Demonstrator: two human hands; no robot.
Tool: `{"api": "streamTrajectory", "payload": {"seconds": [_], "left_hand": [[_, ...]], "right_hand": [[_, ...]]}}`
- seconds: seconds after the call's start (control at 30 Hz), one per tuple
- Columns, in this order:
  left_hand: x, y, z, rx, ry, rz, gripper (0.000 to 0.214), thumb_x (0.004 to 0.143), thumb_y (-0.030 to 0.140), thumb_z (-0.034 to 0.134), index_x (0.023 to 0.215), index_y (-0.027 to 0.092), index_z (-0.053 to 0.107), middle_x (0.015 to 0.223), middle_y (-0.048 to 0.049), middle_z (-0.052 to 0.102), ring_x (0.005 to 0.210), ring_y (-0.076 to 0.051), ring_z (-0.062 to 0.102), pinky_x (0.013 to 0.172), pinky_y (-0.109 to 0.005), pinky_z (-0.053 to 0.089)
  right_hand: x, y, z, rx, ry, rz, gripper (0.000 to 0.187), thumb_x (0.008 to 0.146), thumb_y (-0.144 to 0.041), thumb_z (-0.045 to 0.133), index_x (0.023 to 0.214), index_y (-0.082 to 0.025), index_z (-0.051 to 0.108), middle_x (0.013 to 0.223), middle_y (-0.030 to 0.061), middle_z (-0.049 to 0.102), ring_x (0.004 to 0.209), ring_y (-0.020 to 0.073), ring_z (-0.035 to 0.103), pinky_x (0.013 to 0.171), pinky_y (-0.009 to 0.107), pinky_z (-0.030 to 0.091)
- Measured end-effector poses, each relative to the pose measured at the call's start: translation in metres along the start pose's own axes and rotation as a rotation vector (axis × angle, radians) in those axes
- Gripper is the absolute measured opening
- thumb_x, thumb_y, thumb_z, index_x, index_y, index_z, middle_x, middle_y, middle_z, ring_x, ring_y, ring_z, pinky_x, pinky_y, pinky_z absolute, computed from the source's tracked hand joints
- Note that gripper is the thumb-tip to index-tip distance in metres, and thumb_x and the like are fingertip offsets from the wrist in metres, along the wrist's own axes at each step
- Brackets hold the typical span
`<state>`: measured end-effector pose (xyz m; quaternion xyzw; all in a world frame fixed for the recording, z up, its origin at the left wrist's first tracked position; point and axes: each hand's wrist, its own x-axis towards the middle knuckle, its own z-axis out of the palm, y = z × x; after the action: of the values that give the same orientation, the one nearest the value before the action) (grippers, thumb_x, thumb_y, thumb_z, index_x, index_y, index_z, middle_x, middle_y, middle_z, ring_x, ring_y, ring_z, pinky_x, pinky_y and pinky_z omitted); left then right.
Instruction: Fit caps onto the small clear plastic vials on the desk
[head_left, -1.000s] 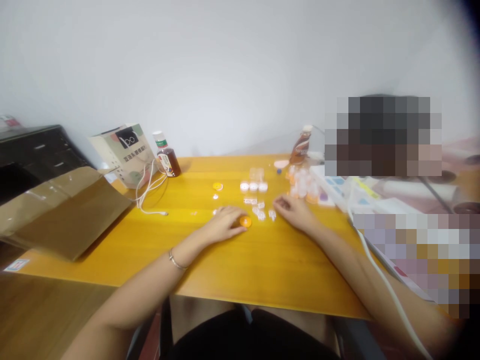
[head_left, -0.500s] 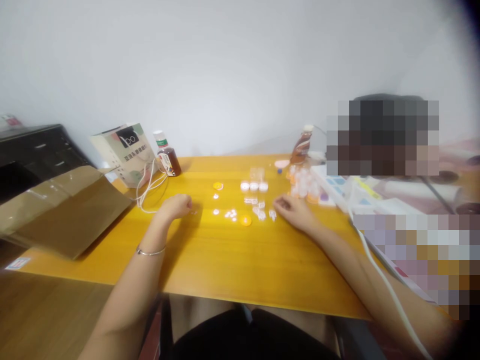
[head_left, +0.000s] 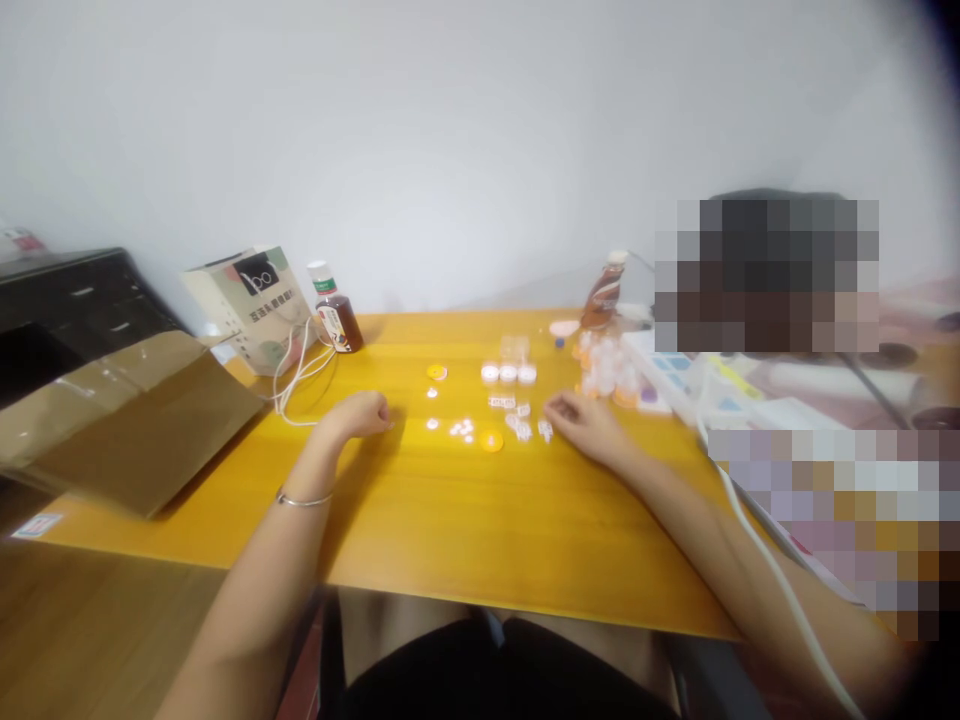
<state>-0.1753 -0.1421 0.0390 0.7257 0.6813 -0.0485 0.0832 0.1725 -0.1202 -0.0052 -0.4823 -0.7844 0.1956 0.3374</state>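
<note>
Clutter between the hands is what I would watch. The left hand [head_left: 364,413] is bent inward in a loose curl, a tiny pale speck [head_left: 390,427] at its tips; whether that is pinched or merely lies there I cannot tell, and a slack hold could lose it. A white cord [head_left: 309,368] runs behind the left wrist, its end hidden, so a careless pull back might catch it and jostle the capped bottle [head_left: 341,325] beyond. The right hand [head_left: 574,415] is half curled with nothing visible in its grasp, its tips just beside small printed pieces [head_left: 545,430]; a sideways brush could scatter them across the desk [head_left: 450,530]. Between the hands, nearer the right, lies a yellow disc [head_left: 491,441], with white bits [head_left: 461,428] on its left, probably light enough for a passing palm to shift. Just past the right hand, crowded orange-and-white containers [head_left: 604,368] could topple if the knuckles strayed forward.
</note>
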Motion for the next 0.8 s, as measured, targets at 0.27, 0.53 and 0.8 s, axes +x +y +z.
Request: {"api": "streamTrajectory", "payload": {"seconds": [0.27, 0.53, 0.8], "left_hand": [[-0.011, 0.045, 0.002, -0.545, 0.155, 0.382, 0.015, 0.069, 0.026, 0.054, 0.075, 0.013, 0.06, 0.075, -0.0033, 0.063, 0.069, -0.013, 0.057, 0.066, -0.022, 0.042], [-0.018, 0.103, 0.034, -0.946, 0.088, 0.597, 0.017, 0.073, 0.027, 0.057, 0.076, 0.01, 0.06, 0.072, -0.0025, 0.061, 0.068, -0.009, 0.053, 0.069, -0.022, 0.042], [-0.016, 0.106, 0.041, -0.957, 0.083, 0.575, 0.02, 0.075, 0.03, 0.057, 0.079, 0.011, 0.061, 0.076, -0.0039, 0.063, 0.071, -0.01, 0.055, 0.07, -0.023, 0.043]], "right_hand": [[-0.014, -0.038, 0.014, 0.077, -0.065, -0.117, 0.017, 0.078, -0.03, 0.048, 0.074, -0.017, 0.058, 0.066, 0.0013, 0.06, 0.058, 0.0123, 0.052, 0.054, 0.023, 0.041], [-0.027, -0.062, 0.033, 0.294, -0.198, -0.12, 0.017, 0.076, -0.031, 0.052, 0.078, -0.017, 0.062, 0.065, 0.0004, 0.058, 0.057, 0.0109, 0.05, 0.055, 0.024, 0.041], [-0.025, -0.06, 0.032, 0.375, -0.24, -0.029, 0.017, 0.074, -0.032, 0.054, 0.073, -0.017, 0.061, 0.064, -0.0003, 0.058, 0.058, 0.0109, 0.05, 0.056, 0.024, 0.04]]}}
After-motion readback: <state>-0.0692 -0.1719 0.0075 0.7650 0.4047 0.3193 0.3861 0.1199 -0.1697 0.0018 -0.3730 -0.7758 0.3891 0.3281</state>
